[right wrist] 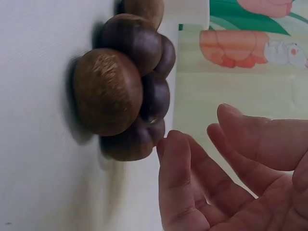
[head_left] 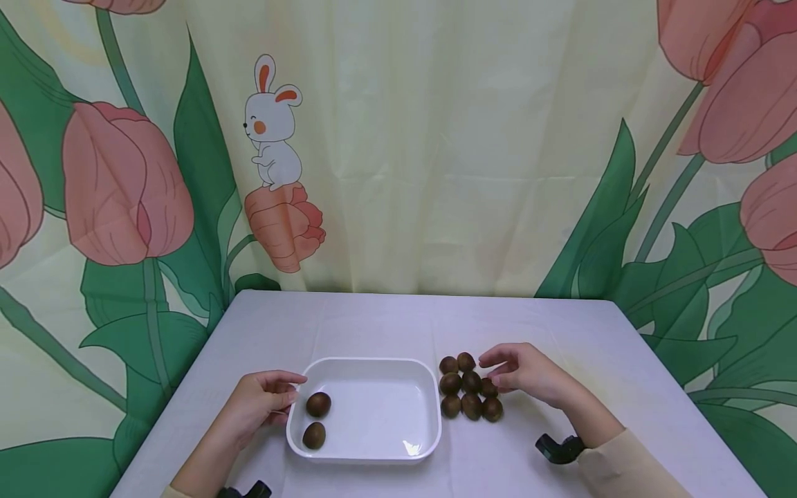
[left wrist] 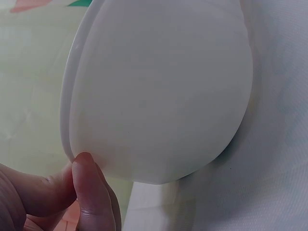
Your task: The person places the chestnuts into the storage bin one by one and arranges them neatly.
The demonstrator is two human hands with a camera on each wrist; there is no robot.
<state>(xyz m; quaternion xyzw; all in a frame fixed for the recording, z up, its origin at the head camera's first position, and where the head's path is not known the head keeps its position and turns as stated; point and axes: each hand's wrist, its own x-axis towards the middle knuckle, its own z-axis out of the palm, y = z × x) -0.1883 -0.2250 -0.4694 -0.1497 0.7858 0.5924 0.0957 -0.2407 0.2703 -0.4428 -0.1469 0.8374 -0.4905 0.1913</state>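
Note:
A white rectangular tray lies on the table, with two brown chestnuts inside at its left end. My left hand pinches the tray's left rim; in the left wrist view the fingertips meet right at the rim's corner. To the right of the tray several more chestnuts sit bunched together in rough rows. Beside this group, at its back right, my right hand hovers with parted, slightly bent fingers and nothing between them. The right wrist view shows its fingertips close to the nearest chestnuts.
A white cloth covers the table. Behind its far edge hangs a curtain printed with tulips and a rabbit on a carrot. Black wrist devices show at both forearms.

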